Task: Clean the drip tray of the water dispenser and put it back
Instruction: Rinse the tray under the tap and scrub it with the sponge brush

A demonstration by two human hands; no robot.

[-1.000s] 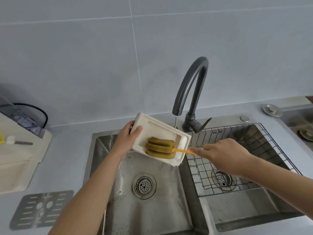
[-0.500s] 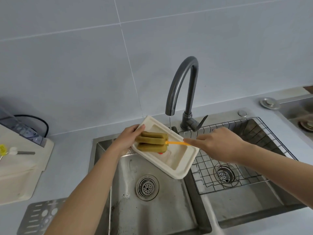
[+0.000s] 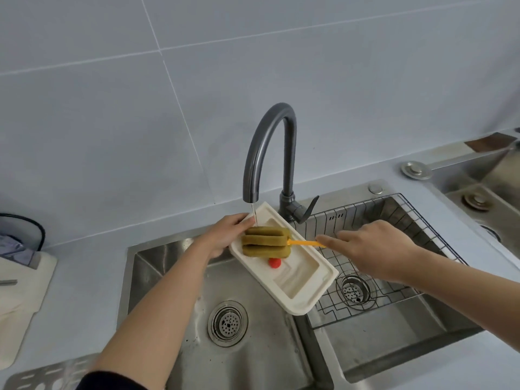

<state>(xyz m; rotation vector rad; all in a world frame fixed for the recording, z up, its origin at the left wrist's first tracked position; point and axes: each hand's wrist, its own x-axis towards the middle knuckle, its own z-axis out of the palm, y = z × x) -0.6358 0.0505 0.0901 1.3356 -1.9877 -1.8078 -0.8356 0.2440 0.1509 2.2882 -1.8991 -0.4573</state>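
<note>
A cream plastic drip tray (image 3: 304, 280) is held over the left sink basin, under the dark faucet's (image 3: 270, 153) thin stream of water. My left hand (image 3: 225, 235) grips its far left end. My right hand (image 3: 374, 249) holds the orange handle of a sponge brush (image 3: 266, 242), whose green sponge head lies in the tray's far part. A small red float (image 3: 275, 263) shows in the tray just below the sponge. Water pools in the tray's near part.
A double steel sink: left basin with drain (image 3: 227, 323), right basin with a wire rack (image 3: 380, 249). The water dispenser (image 3: 19, 288) stands at the left edge. A grey slotted grille (image 3: 42, 381) lies on the counter at bottom left. Another sink (image 3: 484, 192) is far right.
The tray has turned so its near end swings right and down over the sink divider. The sponge has slid toward the tray's far end, uncovering the red float.
</note>
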